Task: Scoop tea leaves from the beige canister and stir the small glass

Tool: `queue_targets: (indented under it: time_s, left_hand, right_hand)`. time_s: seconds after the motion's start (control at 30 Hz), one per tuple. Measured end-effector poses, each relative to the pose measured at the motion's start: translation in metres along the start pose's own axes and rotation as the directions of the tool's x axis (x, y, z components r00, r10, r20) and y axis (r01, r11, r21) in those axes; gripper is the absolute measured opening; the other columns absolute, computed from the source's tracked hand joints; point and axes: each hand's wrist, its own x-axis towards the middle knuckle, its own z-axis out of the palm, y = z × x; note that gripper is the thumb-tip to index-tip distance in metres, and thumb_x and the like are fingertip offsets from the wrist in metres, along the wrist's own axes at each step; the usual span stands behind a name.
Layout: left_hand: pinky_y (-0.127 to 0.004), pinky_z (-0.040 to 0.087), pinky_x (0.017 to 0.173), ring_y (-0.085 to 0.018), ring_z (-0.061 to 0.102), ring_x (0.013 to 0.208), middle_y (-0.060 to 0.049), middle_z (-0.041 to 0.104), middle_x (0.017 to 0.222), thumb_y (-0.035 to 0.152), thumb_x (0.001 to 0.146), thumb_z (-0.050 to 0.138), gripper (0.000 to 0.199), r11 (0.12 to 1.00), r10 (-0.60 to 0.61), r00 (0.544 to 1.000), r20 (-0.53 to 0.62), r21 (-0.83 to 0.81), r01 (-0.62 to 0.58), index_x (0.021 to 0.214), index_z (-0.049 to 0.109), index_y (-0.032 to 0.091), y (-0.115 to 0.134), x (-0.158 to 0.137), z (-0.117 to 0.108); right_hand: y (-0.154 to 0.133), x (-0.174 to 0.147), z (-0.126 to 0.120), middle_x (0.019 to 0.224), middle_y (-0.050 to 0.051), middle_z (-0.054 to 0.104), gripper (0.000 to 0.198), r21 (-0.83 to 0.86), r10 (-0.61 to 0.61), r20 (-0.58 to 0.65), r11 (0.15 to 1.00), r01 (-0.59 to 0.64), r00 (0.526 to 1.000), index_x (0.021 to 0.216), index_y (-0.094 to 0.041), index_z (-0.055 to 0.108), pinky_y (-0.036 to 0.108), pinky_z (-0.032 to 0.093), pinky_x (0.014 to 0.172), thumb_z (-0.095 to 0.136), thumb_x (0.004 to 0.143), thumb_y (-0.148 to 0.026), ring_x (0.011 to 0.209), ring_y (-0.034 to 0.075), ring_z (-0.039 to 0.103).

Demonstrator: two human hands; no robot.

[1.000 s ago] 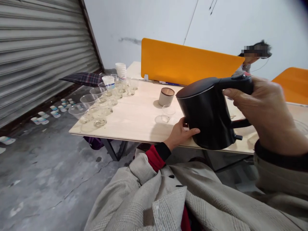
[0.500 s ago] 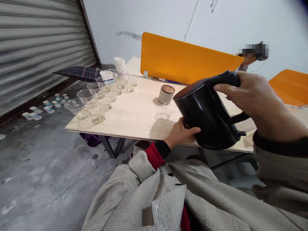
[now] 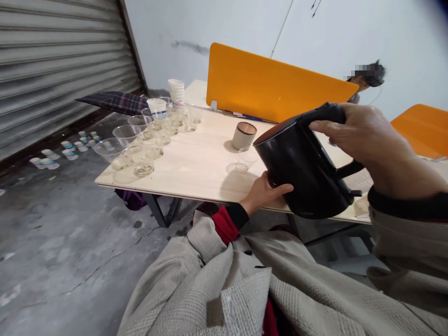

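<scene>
My right hand (image 3: 364,130) grips the handle of a black electric kettle (image 3: 304,172), which is tilted towards the left above the table edge. Against the kettle's lower left side rests my left hand (image 3: 264,191), its thumb lying on the body; its other fingers are partly hidden by the kettle. Just beyond them a clear plastic cup (image 3: 248,158) stands on the table, partly covered by the kettle. Behind that cup is a beige canister (image 3: 244,136) with a brown rim. The kettle's spout and any stream from it are not visible.
Rows of clear cups (image 3: 144,165) holding a little pale liquid line the left of the wooden table (image 3: 191,179). A stack of white paper cups (image 3: 177,91) stands behind. An orange divider (image 3: 273,86) crosses the table. Several small cups (image 3: 70,154) sit on the floor. Another person is beyond the divider.
The view has shifted very slightly. Both hands and the tilted kettle keep nearly the same position.
</scene>
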Motion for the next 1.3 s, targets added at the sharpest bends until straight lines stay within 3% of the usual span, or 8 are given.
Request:
queue_targets:
  time_s: [0.2,0.4,0.67,0.9,1.07,1.3]
  left_hand:
    - [-0.053,0.059,0.109,-0.036,0.071,0.128,-0.018,0.076,0.135,0.064,0.074,0.092,0.078,0.999,0.029,1.0,0.012,0.042,-0.029,0.13,0.067,0.016,-0.001,0.0,-0.001]
    - [-0.052,0.059,0.11,-0.035,0.071,0.13,-0.016,0.076,0.138,0.061,0.078,0.091,0.073,0.998,0.04,0.999,0.027,0.042,-0.041,0.132,0.067,0.018,-0.003,0.001,-0.001]
    - [-0.052,0.059,0.109,-0.035,0.071,0.129,-0.017,0.075,0.138,0.063,0.078,0.09,0.075,0.997,0.04,0.999,0.026,0.066,-0.042,0.133,0.066,0.017,-0.006,0.002,-0.002]
    - [-0.052,0.059,0.108,-0.036,0.071,0.129,-0.019,0.075,0.138,0.064,0.076,0.091,0.078,0.998,0.05,0.998,0.027,0.03,-0.051,0.132,0.066,0.016,-0.006,0.001,-0.002]
    - [-0.05,0.06,0.102,-0.035,0.072,0.122,-0.019,0.076,0.132,0.065,0.07,0.095,0.084,0.997,-0.01,1.0,-0.023,0.075,0.011,0.13,0.065,0.014,-0.003,0.0,-0.002]
    - [-0.045,0.06,0.1,-0.032,0.072,0.12,-0.019,0.077,0.13,0.06,0.07,0.096,0.081,0.998,-0.014,1.0,-0.027,0.061,0.015,0.128,0.065,0.013,0.0,-0.001,-0.001]
  right_hand:
    - [-0.009,0.001,0.001,0.055,-0.003,0.051,0.023,-0.041,0.068,0.027,0.997,-0.067,0.997,0.073,-0.021,0.065,0.036,0.033,0.063,0.082,0.085,-0.031,0.06,0.016,0.047]
    - [-0.002,0.009,0.005,0.053,-0.003,0.05,0.027,0.007,-0.073,0.027,0.997,0.072,0.997,0.068,-0.022,0.064,0.035,0.032,0.063,0.081,0.081,-0.038,0.06,0.016,0.045]
    - [-0.014,0.007,0.005,0.06,-0.002,0.052,0.025,-0.046,0.083,0.059,0.996,-0.08,0.995,0.072,-0.021,0.063,0.037,0.041,0.075,0.082,0.086,-0.03,0.067,0.016,0.045]
    - [-0.012,0.005,0.003,0.058,-0.003,0.049,0.026,-0.041,0.073,0.048,0.997,-0.071,0.996,0.072,-0.021,0.064,0.035,0.032,0.067,0.083,0.088,-0.03,0.062,0.015,0.043]
    - [-0.007,-0.001,-0.001,0.058,-0.004,0.051,0.021,-0.042,0.068,0.024,0.997,-0.067,0.997,0.076,-0.02,0.066,0.035,0.033,0.065,0.081,0.089,-0.029,0.061,0.015,0.046]
    - [-0.005,-0.004,0.0,0.062,-0.004,0.054,0.017,0.023,-0.022,0.014,1.0,0.022,1.0,0.078,-0.019,0.067,0.035,0.031,0.063,0.081,0.086,-0.026,0.061,0.014,0.046]
